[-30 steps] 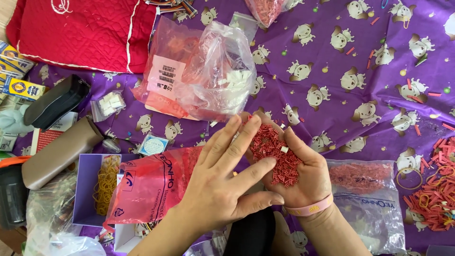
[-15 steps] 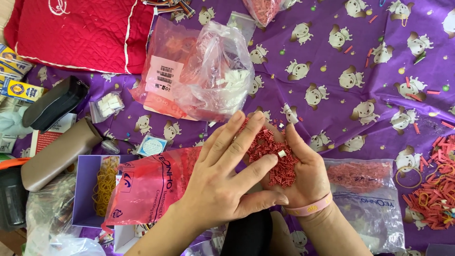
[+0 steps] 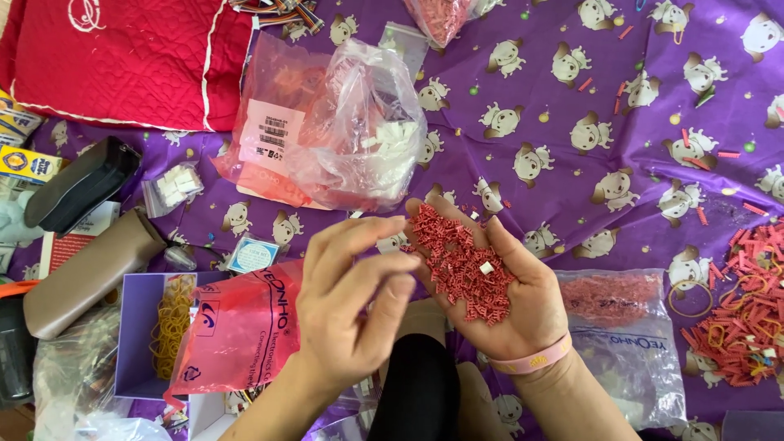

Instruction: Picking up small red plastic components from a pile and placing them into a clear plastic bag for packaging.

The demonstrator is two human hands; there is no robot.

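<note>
The right hand (image 3: pixel 498 286) lies palm up, fingers together and slightly cupped, a pink wristband (image 3: pixel 535 359) around its wrist. On the palm rests a heap of small red plastic pieces (image 3: pixel 461 265) with one tiny white piece (image 3: pixel 486 268) among them; the hand cradles them, not clenched. The left hand (image 3: pixel 351 302) hovers just beside it, back to the camera, fingers loosely curled, its fingertips (image 3: pixel 400 282) at the edge of the heap; its grip is released and holds nothing that can be seen. Half a second ago the left hand lay flat across the right palm, covering much of the heap; it has now drawn back leftward and the pile is far more exposed.

Under the left hand lies a red printed plastic bag (image 3: pixel 237 327), next to a purple box (image 3: pixel 135 335) with yellow rubber bands (image 3: pixel 171 318). By the right wrist lies a clear bag of red pieces (image 3: pixel 621 302). Farther right, loose red pieces and rubber bands (image 3: pixel 747 318) litter the purple cartoon-dog cloth (image 3: pixel 621 106). Beyond the hands sits a crumpled clear bag of white pieces (image 3: pixel 367 139), and a red quilted cushion (image 3: pixel 122 57) fills the far left corner.
</note>
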